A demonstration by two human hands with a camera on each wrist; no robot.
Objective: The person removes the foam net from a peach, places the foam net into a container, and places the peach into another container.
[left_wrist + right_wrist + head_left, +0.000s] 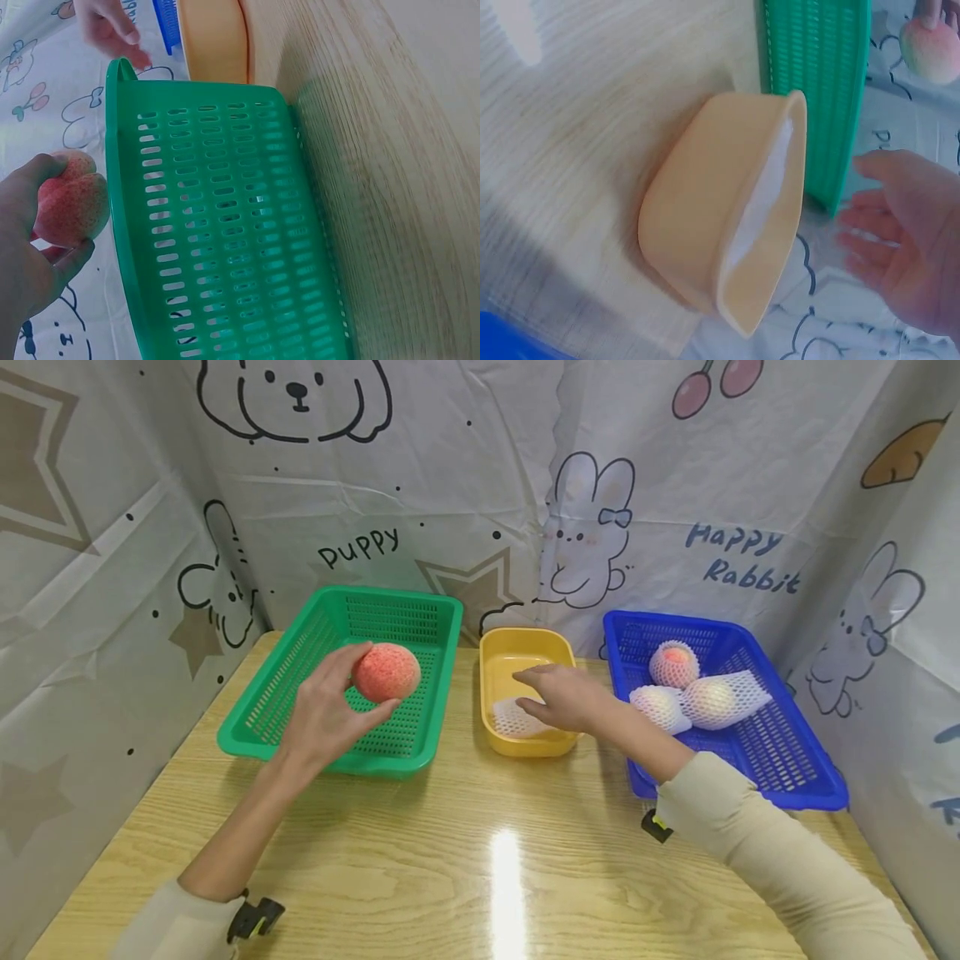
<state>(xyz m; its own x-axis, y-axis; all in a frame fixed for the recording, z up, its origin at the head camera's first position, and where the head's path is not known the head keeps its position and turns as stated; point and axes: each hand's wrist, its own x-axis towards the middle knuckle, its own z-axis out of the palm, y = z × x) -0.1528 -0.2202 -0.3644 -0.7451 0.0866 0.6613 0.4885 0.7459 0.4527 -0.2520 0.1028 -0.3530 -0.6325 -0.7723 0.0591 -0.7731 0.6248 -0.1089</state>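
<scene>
along the near edge of the wooden table (420,877), two pale sleeves (176,927) stretch inward, each with a small black device (255,918) by its cuff. a streak of light (507,893) gleams on the wood between them.

farther in, toward the back left corner, the left hand (322,706) grasps a red peach (388,672) between thumb and fingers. from the head it shows over the green basket (390,768); the left wrist view puts it higher than the rim and reveals a deep cleft in the fruit that the head view does not show. the right wrist view catches a paler side of it.

the right hand (566,697) is released, fingers loosely extended above the yellow tub (528,745) — the right wrist view shows clear space between hand and rim, which the head view flattens. a white foam net (517,718) lies inside the tub, near the table's back edge; the left wrist view shows only the tub's outside.

toward the back right corner stands the blue basket (825,797), holding three netted fruits (711,702), one with a pink top exposed. only the head view shows them; each wrist view gives just a bit of blue.

beyond the back edge hangs a white cloth (480,460) — printed with a dog, rabbits and lettering.
</scene>
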